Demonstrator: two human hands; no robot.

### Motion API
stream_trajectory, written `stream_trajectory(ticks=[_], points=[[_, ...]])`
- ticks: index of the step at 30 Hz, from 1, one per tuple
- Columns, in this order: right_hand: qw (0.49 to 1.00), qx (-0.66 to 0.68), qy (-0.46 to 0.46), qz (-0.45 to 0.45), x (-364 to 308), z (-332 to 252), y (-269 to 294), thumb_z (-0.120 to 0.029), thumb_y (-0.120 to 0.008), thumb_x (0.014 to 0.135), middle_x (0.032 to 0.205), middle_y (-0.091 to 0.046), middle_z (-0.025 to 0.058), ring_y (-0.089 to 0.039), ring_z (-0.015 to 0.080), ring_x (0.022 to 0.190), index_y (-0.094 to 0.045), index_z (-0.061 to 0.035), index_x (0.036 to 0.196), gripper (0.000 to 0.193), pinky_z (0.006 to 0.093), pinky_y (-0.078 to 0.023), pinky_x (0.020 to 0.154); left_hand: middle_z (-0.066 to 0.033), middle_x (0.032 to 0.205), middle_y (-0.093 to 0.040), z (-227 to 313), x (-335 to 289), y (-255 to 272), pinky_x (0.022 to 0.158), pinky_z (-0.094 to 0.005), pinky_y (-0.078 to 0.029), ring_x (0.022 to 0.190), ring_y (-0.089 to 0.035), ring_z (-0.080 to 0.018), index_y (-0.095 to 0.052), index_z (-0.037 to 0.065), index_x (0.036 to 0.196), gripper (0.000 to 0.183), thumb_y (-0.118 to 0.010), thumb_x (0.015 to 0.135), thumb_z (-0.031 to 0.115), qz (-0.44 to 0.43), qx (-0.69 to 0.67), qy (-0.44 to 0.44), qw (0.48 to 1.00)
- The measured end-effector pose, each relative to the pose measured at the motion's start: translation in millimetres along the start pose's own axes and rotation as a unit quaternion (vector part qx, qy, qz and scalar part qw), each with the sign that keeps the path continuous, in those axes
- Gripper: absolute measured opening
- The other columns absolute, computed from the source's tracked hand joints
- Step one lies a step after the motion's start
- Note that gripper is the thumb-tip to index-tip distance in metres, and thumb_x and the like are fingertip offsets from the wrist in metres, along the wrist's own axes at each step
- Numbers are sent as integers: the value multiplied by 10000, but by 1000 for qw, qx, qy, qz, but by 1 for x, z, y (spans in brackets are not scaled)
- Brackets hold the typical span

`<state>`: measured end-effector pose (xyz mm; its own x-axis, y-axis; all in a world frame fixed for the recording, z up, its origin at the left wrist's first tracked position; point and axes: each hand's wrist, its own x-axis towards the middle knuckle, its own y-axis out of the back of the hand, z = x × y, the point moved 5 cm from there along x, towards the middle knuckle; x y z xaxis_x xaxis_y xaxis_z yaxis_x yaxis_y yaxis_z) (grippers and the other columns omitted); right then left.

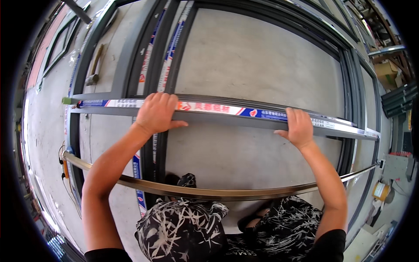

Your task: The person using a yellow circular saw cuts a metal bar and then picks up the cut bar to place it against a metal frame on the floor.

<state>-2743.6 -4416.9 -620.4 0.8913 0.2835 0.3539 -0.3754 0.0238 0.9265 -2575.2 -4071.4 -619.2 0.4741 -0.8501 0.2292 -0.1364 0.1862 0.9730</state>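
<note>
A long dark-grey metal bar with a white, red and blue protective film lies crosswise over a large dark window frame on the concrete floor. My left hand grips the bar left of its middle, fingers curled over the top. Further right on the same bar, my right hand is clasped over its top edge. A second, bare metal bar runs across closer to me, below both forearms. My patterned trousers and a shoe show at the bottom.
Upright frame members with the same striped film run away from me. A hammer-like tool lies on the floor inside the frame at left. A tape roll, boxes and stacked profiles sit at the right.
</note>
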Motion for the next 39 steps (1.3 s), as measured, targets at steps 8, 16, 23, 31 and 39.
stream_trajectory(ticks=[8, 16, 23, 31, 39], points=[[999, 13, 19, -24, -2, 8, -11, -674, -577, 764, 734, -530, 92, -541, 265, 690, -562, -10, 911, 681, 367, -453, 619, -109, 864, -553, 25, 13, -7, 779, -408, -457, 842, -566, -298, -544, 8, 1060, 747, -701, 642, 607, -29, -16, 26, 999], [997, 73, -20, -14, 1, 7, -11, -477, -809, 544, 748, -547, 92, -560, 278, 690, -561, -44, 899, 612, 382, -470, 633, -55, 790, -553, 189, 135, -45, 573, -294, -471, 713, -569, -174, -544, -1, 989, 717, -697, 678, 626, -36, -9, -63, 997], [999, 32, -3, -4, -2, 7, -6, -582, -721, 646, 747, -551, 67, -564, 243, 681, -556, -47, 862, 600, 347, -471, 621, -69, 784, -568, 192, 138, -43, 573, -292, -494, 694, -580, -185, -545, -7, 957, 698, -665, 722, 640, -25, -46, -92, 994], [993, 88, -32, -67, -8, 13, -7, -541, -720, 677, 858, -582, 107, -588, 278, 817, -573, -37, 997, 616, 387, -484, 723, -113, 834, -608, 192, 137, -51, 643, -341, -521, 760, -628, -241, -539, -11, 949, 670, -649, 759, 623, -66, -67, -75, 993], [975, 45, -146, -161, -116, 130, 22, -543, -688, 746, 1142, -579, 173, -532, 348, 1102, -486, -20, 1245, 751, 433, -405, 974, -112, 894, -599, 188, 140, -46, 690, -381, -506, 816, -610, -275, -529, 7, 1022, 659, -676, 747, 587, -145, -50, -43, 987]])
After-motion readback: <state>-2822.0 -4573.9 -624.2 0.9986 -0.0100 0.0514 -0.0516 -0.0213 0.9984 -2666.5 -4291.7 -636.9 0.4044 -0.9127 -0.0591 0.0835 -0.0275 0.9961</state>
